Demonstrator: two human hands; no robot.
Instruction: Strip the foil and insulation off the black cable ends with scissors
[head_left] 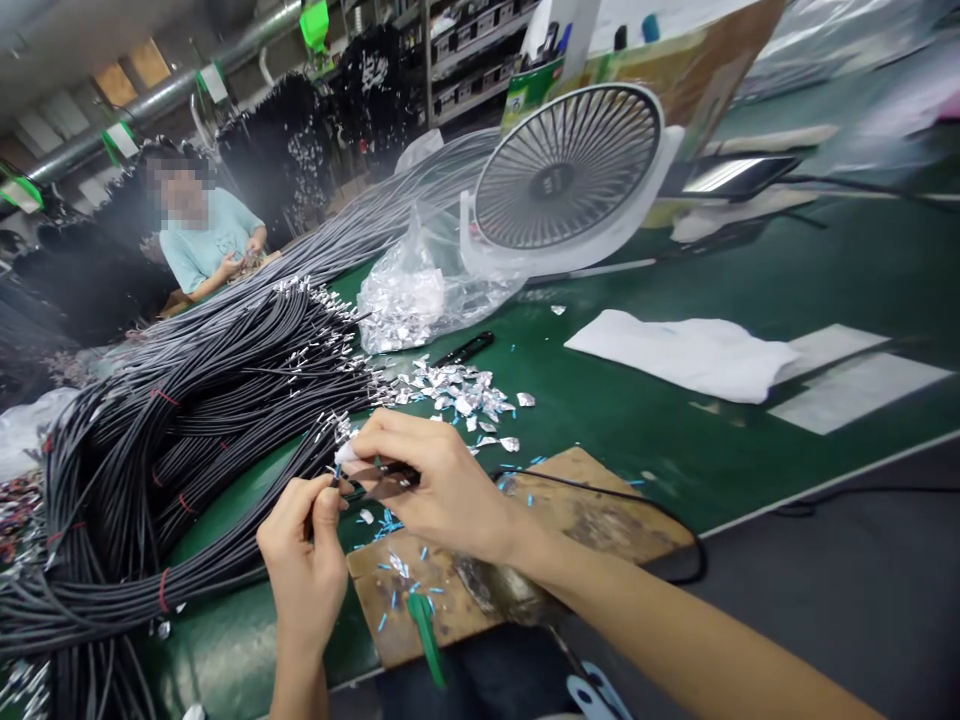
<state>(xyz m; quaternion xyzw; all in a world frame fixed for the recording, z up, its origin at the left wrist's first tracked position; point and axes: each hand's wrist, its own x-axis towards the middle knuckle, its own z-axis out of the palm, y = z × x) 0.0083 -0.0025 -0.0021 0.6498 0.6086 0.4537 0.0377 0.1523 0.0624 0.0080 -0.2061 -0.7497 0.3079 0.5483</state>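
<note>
My left hand (304, 555) is closed in a pinch on the end of a black cable (225, 470) from the big bundle. My right hand (435, 480) is closed too, holding a dark thin tool, apparently a soldering iron (382, 475), whose black cord (637, 505) runs off to the right. Both hands meet above the left edge of a scorched wooden board (585, 500). Small blue wire bits (390, 522) lie scattered on the board. A heap of small silver metal terminals (457, 390) lies just beyond my hands.
A white desk fan (570, 170) stands at the back, with a clear plastic bag of terminals (412, 295) beside it. White cloth (690, 355) and paper sheets (855, 385) lie right on the green table (750, 280). A person in a light-blue shirt (206, 245) works far left.
</note>
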